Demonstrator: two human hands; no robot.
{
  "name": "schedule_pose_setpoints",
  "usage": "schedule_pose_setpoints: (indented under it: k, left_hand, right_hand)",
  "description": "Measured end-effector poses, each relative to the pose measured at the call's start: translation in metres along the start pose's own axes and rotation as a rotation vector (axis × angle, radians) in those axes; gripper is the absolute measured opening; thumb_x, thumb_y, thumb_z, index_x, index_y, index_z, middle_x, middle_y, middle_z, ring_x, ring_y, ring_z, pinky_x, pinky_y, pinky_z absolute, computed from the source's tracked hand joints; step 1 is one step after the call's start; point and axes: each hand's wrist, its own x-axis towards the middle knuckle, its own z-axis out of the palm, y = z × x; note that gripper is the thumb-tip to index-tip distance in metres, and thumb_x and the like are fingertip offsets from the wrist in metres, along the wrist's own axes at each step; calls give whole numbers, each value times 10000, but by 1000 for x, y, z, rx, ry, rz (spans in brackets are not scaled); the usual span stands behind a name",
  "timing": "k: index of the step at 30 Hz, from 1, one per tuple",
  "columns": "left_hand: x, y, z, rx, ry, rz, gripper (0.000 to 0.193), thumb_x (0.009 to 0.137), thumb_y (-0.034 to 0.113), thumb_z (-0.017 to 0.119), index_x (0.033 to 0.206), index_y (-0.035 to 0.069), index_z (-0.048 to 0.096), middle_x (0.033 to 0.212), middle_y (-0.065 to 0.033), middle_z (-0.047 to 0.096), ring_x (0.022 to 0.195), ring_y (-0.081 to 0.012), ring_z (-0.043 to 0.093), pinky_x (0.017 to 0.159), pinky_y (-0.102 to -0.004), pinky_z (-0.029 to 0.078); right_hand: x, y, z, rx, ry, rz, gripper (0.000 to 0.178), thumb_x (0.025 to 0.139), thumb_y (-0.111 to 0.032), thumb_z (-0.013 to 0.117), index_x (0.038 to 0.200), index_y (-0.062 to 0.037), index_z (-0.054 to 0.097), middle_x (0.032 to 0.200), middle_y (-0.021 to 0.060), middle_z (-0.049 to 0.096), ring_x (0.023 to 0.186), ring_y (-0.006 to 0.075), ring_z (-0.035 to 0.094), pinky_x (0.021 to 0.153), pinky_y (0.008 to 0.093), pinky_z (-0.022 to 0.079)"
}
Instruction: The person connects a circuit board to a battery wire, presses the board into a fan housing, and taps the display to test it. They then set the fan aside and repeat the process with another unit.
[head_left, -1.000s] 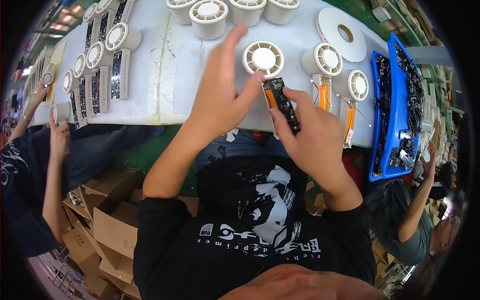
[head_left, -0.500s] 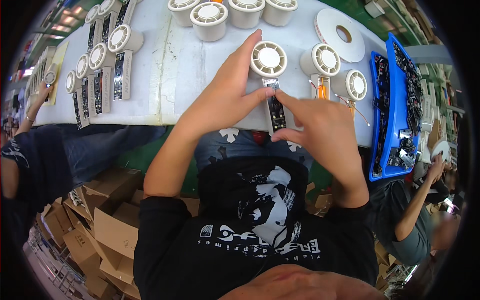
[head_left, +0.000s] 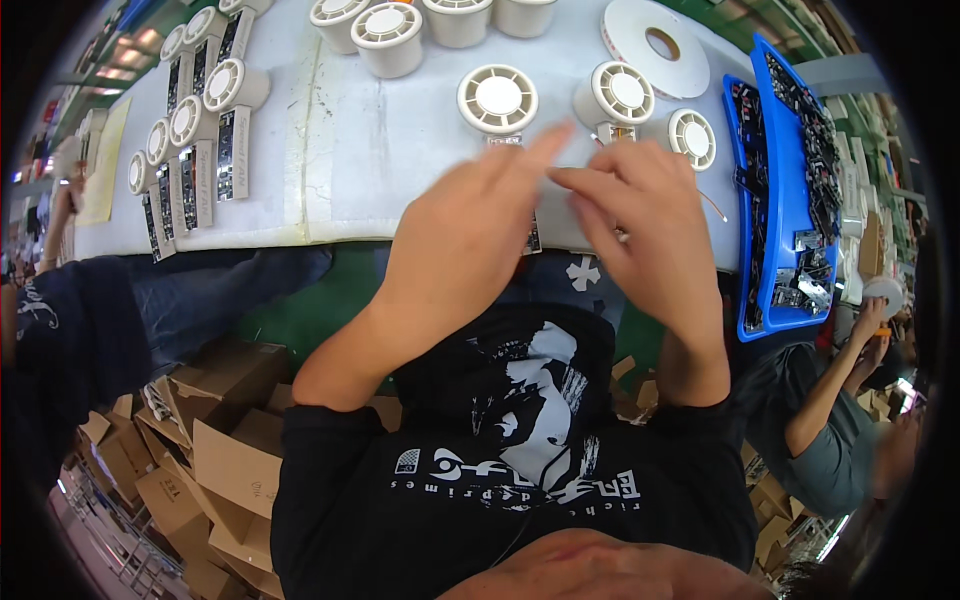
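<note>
A white round handheld fan (head_left: 497, 98) lies head-away on the table in front of me, with part of its dark circuit-board handle showing below my fingers. My left hand (head_left: 455, 245) is over that handle, its fingers stretched toward the upper right and blurred by motion. Close beside it, my right hand (head_left: 655, 225) has thumb and bent fingers apart, fingertips close to the left hand's. I see nothing held in either hand, though blur and overlap hide the fingertips. Behind my right hand stand a second fan (head_left: 622, 92) and a third fan (head_left: 691, 139) with loose thin wires.
Several fans with boards (head_left: 230, 150) lie in rows at left on the white table (head_left: 345, 170). Round fan heads (head_left: 388, 40) stand at the back, near a white tape roll (head_left: 655, 47). A blue bin (head_left: 780, 315) of circuit boards is at right. Co-workers sit on both sides.
My hands have come off the front fan's board, the left sweeping rightward over it, the right drawing up beside it. The table's things appear shifted slightly up and left in the view.
</note>
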Motion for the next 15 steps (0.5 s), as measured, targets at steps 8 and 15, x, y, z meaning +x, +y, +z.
schedule_pose_setpoints:
  k: [8, 15]
  left_hand:
    - [9, -3, 7, 90, -143, 153, 698, 843, -9, 690, 1499, 165, 529, 1030, -113, 621, 835, -308, 638, 714, -401, 522]
    - [-12, -22, -33, 123, -139, 126, 702, 810, -54, 644, 1478, 134, 537, 1056, -134, 626, 850, -335, 631, 747, -423, 528]
  right_hand:
    - [-22, -10, -12, 254, 23, 134, 310, 780, 10, 723, 1080, -60, 755, 790, 29, 634, 755, 242, 593, 752, 392, 398]
    - [-4, -47, -19, 1791, 153, -188, 388, 1059, -337, 599, 1323, -52, 605, 834, 84, 753, 885, 226, 531, 753, 369, 384]
